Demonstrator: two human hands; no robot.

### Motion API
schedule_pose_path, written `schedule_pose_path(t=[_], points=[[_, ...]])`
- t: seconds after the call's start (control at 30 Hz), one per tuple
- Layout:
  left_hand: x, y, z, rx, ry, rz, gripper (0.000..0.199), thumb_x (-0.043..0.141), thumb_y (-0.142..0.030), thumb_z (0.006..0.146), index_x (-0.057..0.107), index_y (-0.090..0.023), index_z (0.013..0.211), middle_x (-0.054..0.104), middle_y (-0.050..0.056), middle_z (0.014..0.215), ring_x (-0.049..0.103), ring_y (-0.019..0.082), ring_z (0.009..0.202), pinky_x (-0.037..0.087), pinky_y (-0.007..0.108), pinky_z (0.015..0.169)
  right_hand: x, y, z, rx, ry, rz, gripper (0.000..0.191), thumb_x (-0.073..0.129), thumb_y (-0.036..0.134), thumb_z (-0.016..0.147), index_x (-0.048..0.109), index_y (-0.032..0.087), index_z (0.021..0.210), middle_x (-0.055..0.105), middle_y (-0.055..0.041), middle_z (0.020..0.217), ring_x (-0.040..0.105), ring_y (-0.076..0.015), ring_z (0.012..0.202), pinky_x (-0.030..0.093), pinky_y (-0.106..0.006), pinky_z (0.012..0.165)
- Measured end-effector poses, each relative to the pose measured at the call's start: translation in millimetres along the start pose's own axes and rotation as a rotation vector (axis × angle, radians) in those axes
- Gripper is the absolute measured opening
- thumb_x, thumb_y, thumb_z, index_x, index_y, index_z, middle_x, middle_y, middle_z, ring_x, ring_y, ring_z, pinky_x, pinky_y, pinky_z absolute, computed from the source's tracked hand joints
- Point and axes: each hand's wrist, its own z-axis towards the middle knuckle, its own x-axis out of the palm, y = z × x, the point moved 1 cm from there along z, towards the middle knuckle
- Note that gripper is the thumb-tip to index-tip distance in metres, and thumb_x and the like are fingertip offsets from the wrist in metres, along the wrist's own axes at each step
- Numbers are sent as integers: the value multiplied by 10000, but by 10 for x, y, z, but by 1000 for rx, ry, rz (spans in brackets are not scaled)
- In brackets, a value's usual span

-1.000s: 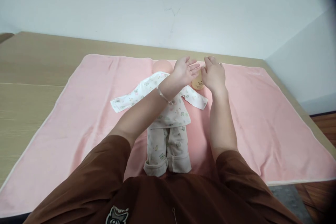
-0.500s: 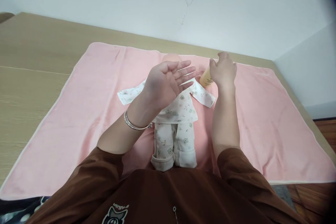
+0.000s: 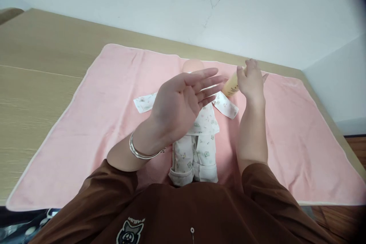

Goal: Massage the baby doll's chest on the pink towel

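Observation:
A doll (image 3: 193, 65) lies on its back, dressed in a white long-sleeved top (image 3: 207, 120) and matching trousers (image 3: 183, 154) with small animal prints and turned-up cuffs. My left hand (image 3: 183, 99) hovers over the doll's chest, palm turned up, fingers stretched out, nothing in it. It covers the doll's neck and much of the top. Beyond the doll's sleeve, a yellow bottle (image 3: 231, 86) with dark print leans toward the upper right. My right hand (image 3: 251, 82) is wrapped round its upper part, hiding the bottle's top; the little finger sticks out.
A pink blanket (image 3: 288, 129) with a pale edge lies under the doll, with a few creases. It covers much of the wooden table (image 3: 34, 80). A white wall (image 3: 143, 4) rises behind the table's far edge.
The view has shifted a little, so everything sits slightly further right. My left fingers have drawn closer together. My right hand stays at the bottle, its little finger now stretched outward.

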Motion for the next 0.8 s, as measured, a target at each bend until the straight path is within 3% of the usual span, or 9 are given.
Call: schedule_pose_path(t=[0.17,0.3,0.47,0.53,0.6,0.7,0.8], points=[[51,-82,-162,-134,129,-141,408,342,-298,1054,711,-247,1220,757,20,1243,612,334,1376,562,601,1142,-117,155,-159,-10,-62,58,542,304,496,1065,487,244,1509,358,-178,1672,230,-413,1590,117,-855,1158],[93,-84,-233,-235,97,-246,422,327,-257,1031,684,-254,1254,750,25,1263,624,301,1367,577,547,1138,-368,617,-658,-241,-57,199,596,218,546,1080,396,292,1589,349,-116,1687,272,-387,1582,173,-786,1221],[170,-104,-291,-342,169,-366,477,248,-308,1030,662,-274,1265,730,34,1287,550,278,1446,529,524,1195,-530,1083,-1297,-452,10,305,605,111,544,1079,81,426,1671,205,15,1742,169,-385,1611,218,-748,1256],[191,-133,-299,-366,201,-410,536,172,-357,1047,650,-268,1271,707,29,1336,499,276,1489,502,518,1220,-529,1200,-1496,-557,30,319,652,114,543,1070,-126,400,1658,124,29,1760,60,-362,1626,183,-692,1302],[189,-154,-296,-391,147,-439,599,79,-379,1062,607,-268,1321,672,2,1403,448,261,1525,463,510,1250,-532,1294,-1689,-675,57,339,729,111,557,1057,-287,311,1616,81,1,1768,-27,-339,1623,126,-625,1343],[156,-163,-288,-310,23,-437,601,30,-393,1083,531,-280,1397,624,-55,1479,382,218,1559,362,483,1307,-562,1383,-1968,-754,155,323,801,114,592,1041,-358,240,1583,123,-22,1764,-36,-280,1621,105,-488,1380],[155,-149,-305,-91,28,-433,600,20,-407,1100,483,-253,1450,579,-53,1532,323,184,1582,274,438,1332,-583,1401,-2153,-807,183,366,941,261,699,999,-226,222,1648,168,-63,1753,-22,-289,1626,144,-537,1371]])
